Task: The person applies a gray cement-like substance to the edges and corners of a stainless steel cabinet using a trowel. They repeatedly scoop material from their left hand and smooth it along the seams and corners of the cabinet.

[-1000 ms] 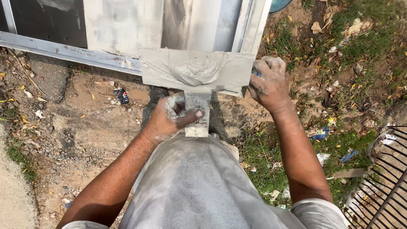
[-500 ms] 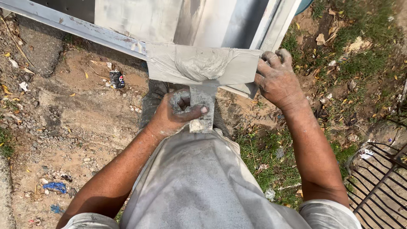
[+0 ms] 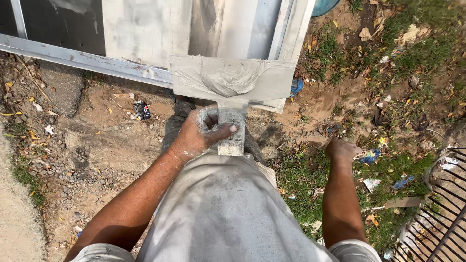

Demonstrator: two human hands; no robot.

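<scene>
the left hand [image 3: 201, 133] is wrapped around the short handle [image 3: 231, 131] of a flat plastering board [image 3: 233, 80], fingers curled under and thumb laid across the front, so the grip is fully closed. the board is held level out in front of the person's waist, and a grey mound of wet mortar [image 3: 230, 77] sits near its middle, smeared out thinly toward both ends. the right hand [image 3: 342, 150] hangs low and to the right of the board, well apart from it. it looks loosely curled and seems to hold nothing, though the view from above hides the palm, so i cannot tell for sure.

as a judgement, the work in hand is carrying a loaded board, with the mix not yet taken off it. a next move would call for keeping the board flat so the mound does not slide, and for the free hand to come back up to the board's right edge.

beyond the board's far edge stands a grey-coated wall panel [image 3: 145, 29] with a metal frame rail [image 3: 73, 58] running along its foot. below the board the ground is bare sandy dirt [image 3: 107, 145], with a small crushed can [image 3: 141, 110] to the board's left. to the board's right lies patchy grass [image 3: 335, 48] strewn with dry leaves and blue scraps, and a dark metal grille [image 3: 441, 213] sits at the far lower right. daylight is strong and outdoor.
</scene>
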